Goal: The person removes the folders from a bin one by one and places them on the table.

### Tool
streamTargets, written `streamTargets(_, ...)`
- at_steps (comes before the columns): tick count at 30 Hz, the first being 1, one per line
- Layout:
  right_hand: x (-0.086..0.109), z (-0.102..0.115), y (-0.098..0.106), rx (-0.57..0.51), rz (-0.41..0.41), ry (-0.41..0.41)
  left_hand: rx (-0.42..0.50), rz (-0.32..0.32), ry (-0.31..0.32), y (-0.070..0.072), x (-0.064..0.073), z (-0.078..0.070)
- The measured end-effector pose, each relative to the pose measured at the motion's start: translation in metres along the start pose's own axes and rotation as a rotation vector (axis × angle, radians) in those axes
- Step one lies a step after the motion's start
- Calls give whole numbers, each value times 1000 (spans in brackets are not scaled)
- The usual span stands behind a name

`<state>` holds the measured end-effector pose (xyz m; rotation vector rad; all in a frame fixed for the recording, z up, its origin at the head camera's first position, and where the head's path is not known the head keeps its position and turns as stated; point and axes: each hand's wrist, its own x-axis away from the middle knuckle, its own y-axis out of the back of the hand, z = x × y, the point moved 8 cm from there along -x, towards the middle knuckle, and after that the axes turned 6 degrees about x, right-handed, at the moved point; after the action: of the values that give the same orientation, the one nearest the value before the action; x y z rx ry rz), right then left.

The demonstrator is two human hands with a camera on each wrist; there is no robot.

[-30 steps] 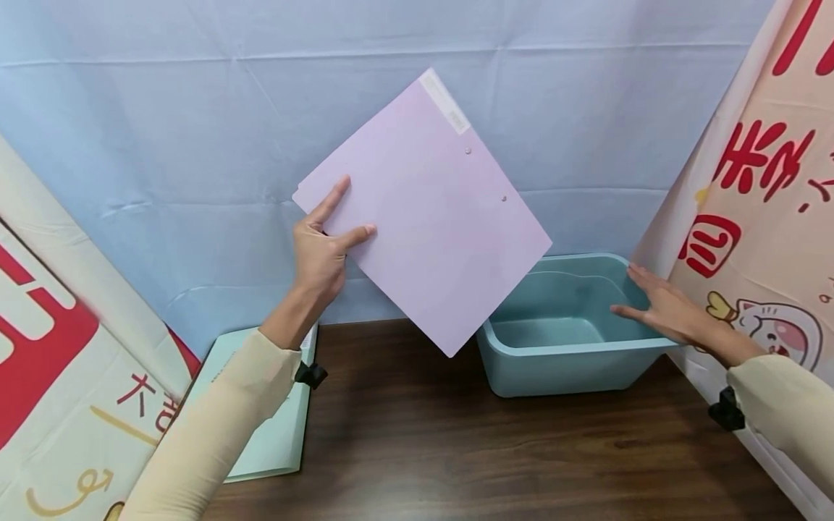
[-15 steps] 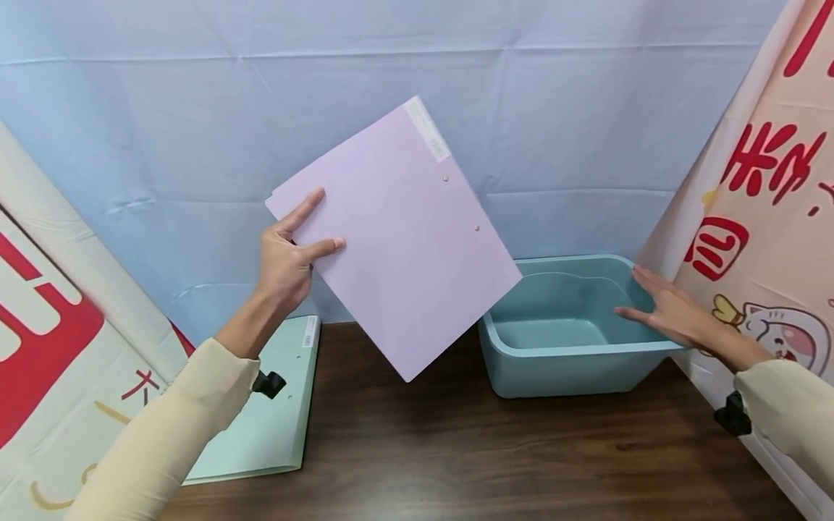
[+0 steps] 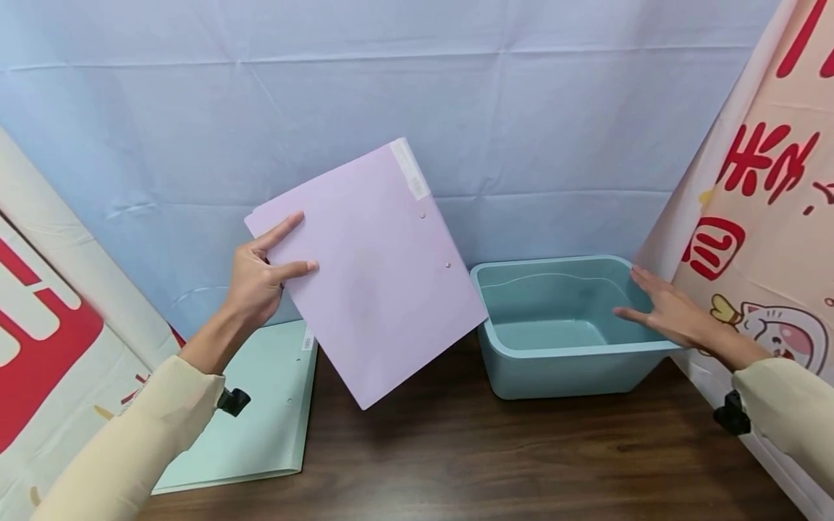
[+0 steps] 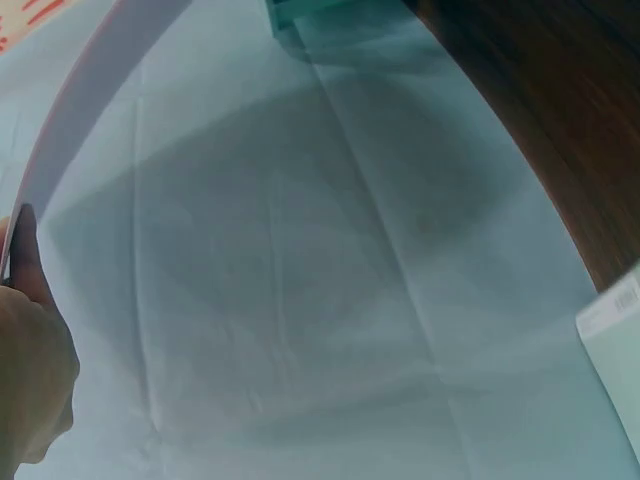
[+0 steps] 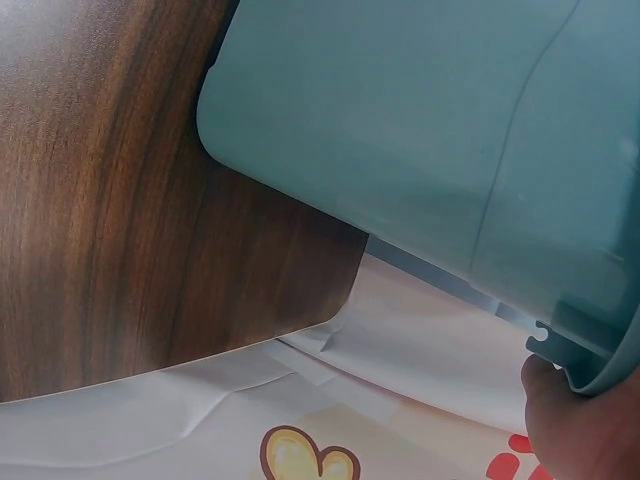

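My left hand [image 3: 257, 282] holds a light purple file folder [image 3: 371, 282] by its left edge, thumb and index finger on its near face. The folder hangs tilted above the table, its right corner close to the left rim of a teal plastic bin [image 3: 580, 373]. A white label [image 3: 410, 170] and two small rivets show along its upper right edge. My right hand [image 3: 667, 307] rests on the bin's right rim, fingers extended and thumb over the inside. In the right wrist view a fingertip [image 5: 545, 385] touches the rim's outer side.
A pale green file folder [image 3: 254, 405] lies flat on the brown wooden table [image 3: 469, 463] at the left, partly under my left forearm. Blue cloth [image 3: 365, 79] hangs behind the table. Printed cloths [image 3: 749, 239] stand at both sides.
My left hand has moved left and down with the purple folder, which now stands a little more upright. More of the green folder and bin shows. My right hand stays on the rim.
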<state>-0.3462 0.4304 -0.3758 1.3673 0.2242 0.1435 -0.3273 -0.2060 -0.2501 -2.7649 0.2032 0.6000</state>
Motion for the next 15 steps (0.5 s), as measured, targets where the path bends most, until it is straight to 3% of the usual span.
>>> streamTargets(8, -2, 1, 1, 8, -5, 8, -10, 11, 42, 14, 7, 2)
streamTargets(15, -1, 1, 1, 10, -8, 7, -56, 33, 143, 18, 9, 15)
